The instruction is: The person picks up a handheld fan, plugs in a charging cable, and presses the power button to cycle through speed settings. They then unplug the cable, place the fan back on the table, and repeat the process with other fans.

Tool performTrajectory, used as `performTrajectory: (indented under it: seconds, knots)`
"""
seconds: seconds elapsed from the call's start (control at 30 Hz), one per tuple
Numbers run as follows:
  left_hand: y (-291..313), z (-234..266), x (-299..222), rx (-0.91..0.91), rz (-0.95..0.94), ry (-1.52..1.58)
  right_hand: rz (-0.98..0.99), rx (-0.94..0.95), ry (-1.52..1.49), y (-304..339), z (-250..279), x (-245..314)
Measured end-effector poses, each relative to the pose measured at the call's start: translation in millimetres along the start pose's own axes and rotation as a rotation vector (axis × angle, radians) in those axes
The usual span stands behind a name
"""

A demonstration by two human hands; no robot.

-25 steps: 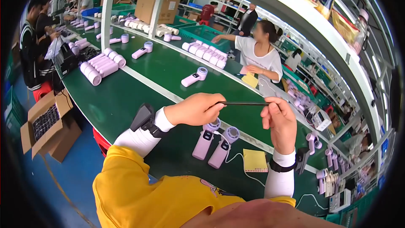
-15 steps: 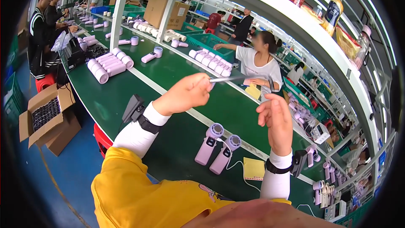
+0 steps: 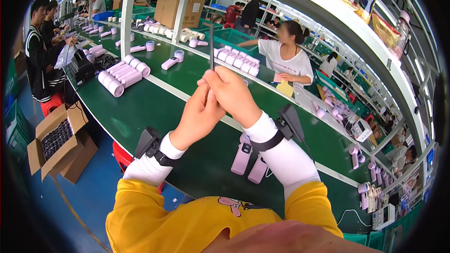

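Note:
A slim dark grey strip point(image 3: 211, 47) rises nearly upright out of my joined hands; its lower end is hidden between the fingers. My right hand point(image 3: 236, 96) is closed, its thumb and fingers pressed about the base of the strip. Just below and to the left, my left hand point(image 3: 199, 116) is closed too, fingertips against the right hand. Whether the left fingers also grip the strip is hard to see. Two lilac handheld fans point(image 3: 241, 158) lie on the green table point(image 3: 206, 173) beneath my right forearm, which partly covers them.
Stacked lilac fans point(image 3: 123, 76) lie at the left, with more in a row point(image 3: 234, 60) across the table. A person in a white shirt point(image 3: 288, 58) sits opposite, beside yellow paper point(image 3: 284, 88). An open carton point(image 3: 58, 136) stands on the floor. White posts point(image 3: 129, 18) carry a shelf overhead.
My right hand has come left and joined the left hand. The strip, stretched sideways from the left hand before, now points up. My left hand has moved slightly left and down.

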State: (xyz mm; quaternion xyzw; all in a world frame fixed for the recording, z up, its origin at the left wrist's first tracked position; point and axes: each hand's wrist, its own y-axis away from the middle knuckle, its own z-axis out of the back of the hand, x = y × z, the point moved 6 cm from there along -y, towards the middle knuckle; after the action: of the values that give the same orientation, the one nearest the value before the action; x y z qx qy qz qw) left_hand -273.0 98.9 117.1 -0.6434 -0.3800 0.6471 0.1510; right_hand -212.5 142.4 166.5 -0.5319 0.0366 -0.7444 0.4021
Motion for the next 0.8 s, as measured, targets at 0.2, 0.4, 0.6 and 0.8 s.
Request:
performTrajectory:
  seconds: [0.2, 0.4, 0.6, 0.8]
  knots:
    - [-15, 40, 27, 0.173, -0.197, -0.405, 0.226, -0.145, 0.380, -50, -5, 37]
    - [-24, 142, 168, 0.144, -0.093, -0.915, 0.523, -0.203, 0.993, -137, -3, 127]
    - [-44, 184, 206, 0.142, -0.029, -1.035, 0.731, -0.478, 1.115, -237, 26, 182]
    - [-35, 202, 218, 0.314, -0.092, -0.910, 0.915, -0.639, 1.370, -288, -22, 193]
